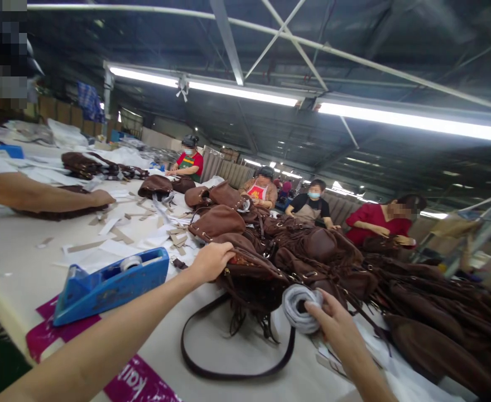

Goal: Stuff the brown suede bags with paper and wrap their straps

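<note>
Brown bag (256, 282), one, on the pale table (17, 245), dark strap (241, 376) looped in front. Left hand (211, 262): fingers closed on the bag's upper edge. Right hand (335, 315): thumb and fingers gripping a pale grey roll (291, 314), just beside the bag. Blue tape dispenser (111, 290), one, left of the bag. Further brown bags (312, 245), heaped behind it.

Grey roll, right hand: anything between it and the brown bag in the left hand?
Nothing visible does: the grey roll in the right hand appears just beside the brown bag, which the left hand grips.
</note>
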`<state>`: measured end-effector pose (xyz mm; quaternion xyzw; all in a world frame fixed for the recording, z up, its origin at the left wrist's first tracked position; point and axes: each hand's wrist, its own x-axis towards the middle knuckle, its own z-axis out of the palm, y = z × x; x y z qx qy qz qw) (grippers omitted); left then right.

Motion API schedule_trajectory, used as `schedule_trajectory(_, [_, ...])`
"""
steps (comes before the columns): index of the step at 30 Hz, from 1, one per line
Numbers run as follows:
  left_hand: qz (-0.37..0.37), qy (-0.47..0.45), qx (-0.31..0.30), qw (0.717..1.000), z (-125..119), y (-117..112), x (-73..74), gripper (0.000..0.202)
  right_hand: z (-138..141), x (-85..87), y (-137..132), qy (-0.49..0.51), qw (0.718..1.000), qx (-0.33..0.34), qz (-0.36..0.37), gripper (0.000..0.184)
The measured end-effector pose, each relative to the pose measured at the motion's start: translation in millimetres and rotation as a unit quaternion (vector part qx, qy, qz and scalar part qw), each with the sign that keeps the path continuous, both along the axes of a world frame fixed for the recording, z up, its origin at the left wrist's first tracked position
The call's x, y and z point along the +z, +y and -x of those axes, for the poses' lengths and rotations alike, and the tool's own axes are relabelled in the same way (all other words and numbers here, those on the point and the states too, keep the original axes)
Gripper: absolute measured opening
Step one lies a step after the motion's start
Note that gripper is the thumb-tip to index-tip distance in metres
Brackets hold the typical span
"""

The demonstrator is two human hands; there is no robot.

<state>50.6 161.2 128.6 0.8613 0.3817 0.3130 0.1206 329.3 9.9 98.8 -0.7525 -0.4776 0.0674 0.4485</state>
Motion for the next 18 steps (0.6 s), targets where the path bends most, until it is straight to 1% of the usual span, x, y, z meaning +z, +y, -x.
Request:
schedule_trajectory(2, [0.017,0.002,-0.042,0.999,-4,2,6.0,0.022,-2,-10.5,10,0.023,1.000,0.015,0.006,0.062])
schedule_trajectory(3, [0.028,0.007,-0.062,0.998,-5,3,7.4,0.021,-2,-19.9,14,0.019,1.000,0.024,0.008,0.059])
schedule_trajectory(5, [0.051,0.019,-0.091,0.994,-8,5,5.9,0.018,1,-44.5,18,-0.015,0.999,0.033,0.021,0.053])
schedule_trajectory(8, [0.082,0.039,-0.118,0.989,-10,4,-6.7,0.012,7,-83.4,16,-0.120,0.988,0.034,0.089,0.046])
schedule_trajectory(9, [0.091,0.048,-0.126,0.987,-9,3,-12.6,0.011,7,-93.5,13,-0.167,0.979,0.032,0.113,0.046])
schedule_trajectory(10, [0.102,0.055,-0.136,0.984,-6,1,-18.7,0.014,6,-101.3,11,-0.216,0.967,0.027,0.133,0.047])
schedule_trajectory(11, [0.120,0.054,-0.146,0.981,-2,-1,-24.7,0.023,4,-107.0,8,-0.260,0.955,0.017,0.145,0.048])
schedule_trajectory(13, [0.167,0.026,-0.159,0.973,13,-7,-35.3,0.040,-2,-112.8,3,-0.318,0.937,0.005,0.147,0.049])
schedule_trajectory(14, [0.185,0.009,-0.159,0.970,23,-10,-39.8,0.042,-6,-113.6,1,-0.332,0.933,0.009,0.141,0.047])
schedule_trajectory(15, [0.189,0.000,-0.158,0.969,33,-13,-43.9,0.038,-8,-113.5,-1,-0.339,0.931,0.019,0.135,0.046])
schedule_trajectory(16, [0.179,0.009,-0.158,0.971,43,-17,-47.8,0.034,-10,-112.5,-3,-0.342,0.930,0.033,0.130,0.044])
schedule_trajectory(18, [0.115,0.083,-0.159,0.977,60,-23,-55.9,0.033,-6,-107.9,-11,-0.346,0.929,0.044,0.122,0.041])
